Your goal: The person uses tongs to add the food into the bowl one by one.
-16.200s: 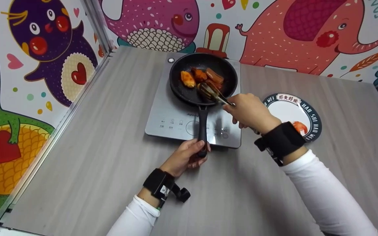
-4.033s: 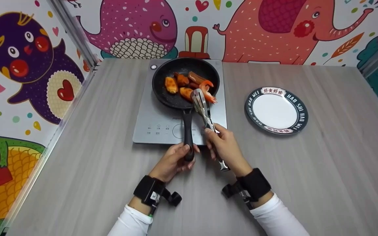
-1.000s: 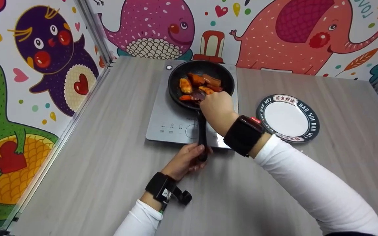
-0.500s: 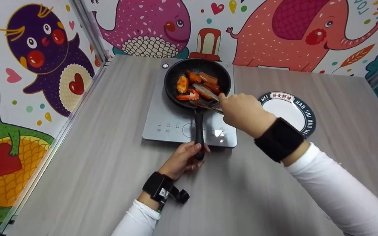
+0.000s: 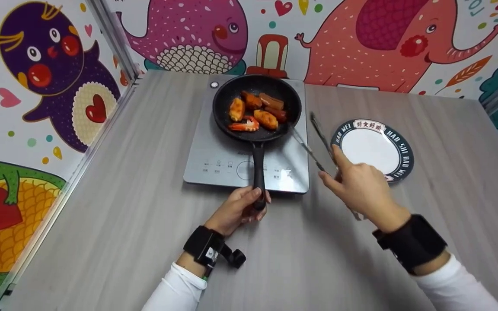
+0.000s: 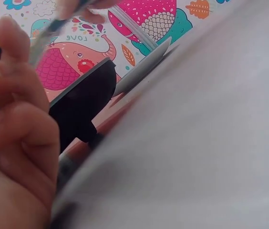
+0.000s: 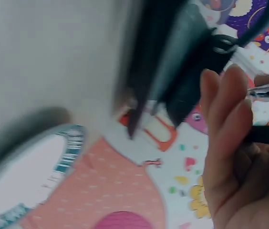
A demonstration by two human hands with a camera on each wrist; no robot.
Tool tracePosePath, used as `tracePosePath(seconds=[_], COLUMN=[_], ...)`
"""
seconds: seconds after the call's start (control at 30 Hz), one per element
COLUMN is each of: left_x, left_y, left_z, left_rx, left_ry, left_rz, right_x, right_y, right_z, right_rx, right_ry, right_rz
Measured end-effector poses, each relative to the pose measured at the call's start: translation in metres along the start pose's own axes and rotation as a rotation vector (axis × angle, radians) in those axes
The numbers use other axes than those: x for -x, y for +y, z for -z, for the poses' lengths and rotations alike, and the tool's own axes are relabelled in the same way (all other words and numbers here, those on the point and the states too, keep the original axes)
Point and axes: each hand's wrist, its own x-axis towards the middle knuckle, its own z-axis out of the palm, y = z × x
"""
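Observation:
In the head view my left hand (image 5: 236, 211) grips the black handle (image 5: 259, 166) of a frying pan (image 5: 223, 93). A shrimp (image 5: 244, 125), browned chicken wings (image 5: 237, 109) and sausage pieces (image 5: 271, 101) lie apart in it. My right hand (image 5: 363, 190) holds metal tongs (image 5: 321, 134), right of the pan and beside the plate's left rim. Their arms are spread, with nothing between them. In the left wrist view my fingers (image 6: 17, 124) are curled, the pan (image 6: 84, 100) beyond. The right wrist view shows my curled fingers (image 7: 232, 114) around the tongs' dark grip (image 7: 268, 135).
The pan stands on a silver induction cooker (image 5: 205, 151). A white plate with a dark lettered rim (image 5: 406, 155) sits bare to the right. Cartoon-printed walls (image 5: 331, 56) bound the wood-grain table (image 5: 136, 172) at the back and left.
The shrimp has gone from the plate to the pan's right side, then to its lower left. Over the last second the tongs have left the pan, moving right and spreading. My left hand keeps its grip.

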Motion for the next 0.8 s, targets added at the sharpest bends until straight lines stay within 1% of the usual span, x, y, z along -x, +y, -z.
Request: tracePosePath(seconds=[0.1,0.2,0.43,0.63,0.8], left_x=[0.0,-0.001,0.001,0.0,0.002], left_y=[0.001,0.001,0.0,0.002,0.0], left_z=[0.0,-0.001,-0.001,0.0,0.0], left_rx=[-0.015,-0.019,-0.012,-0.017,-0.005], left_ry=[-0.007,-0.011,-0.009,0.007,0.02], left_rz=[-0.005,-0.006,0.012,0.022,0.014], right_x=[0.013,0.021,0.04,0.049,0.054], right_y=[0.012,0.02,0.028,0.03,0.029], right_z=[-0.009,-0.018,-0.038,-0.047,-0.053], right_rx=[0.029,0.06,0.124,0.21,0.217], right_ry=[0.0,0.0,-0.016,-0.048,-0.064], right_rz=[-0.075,-0.098,-0.055,-0.033,-0.02])
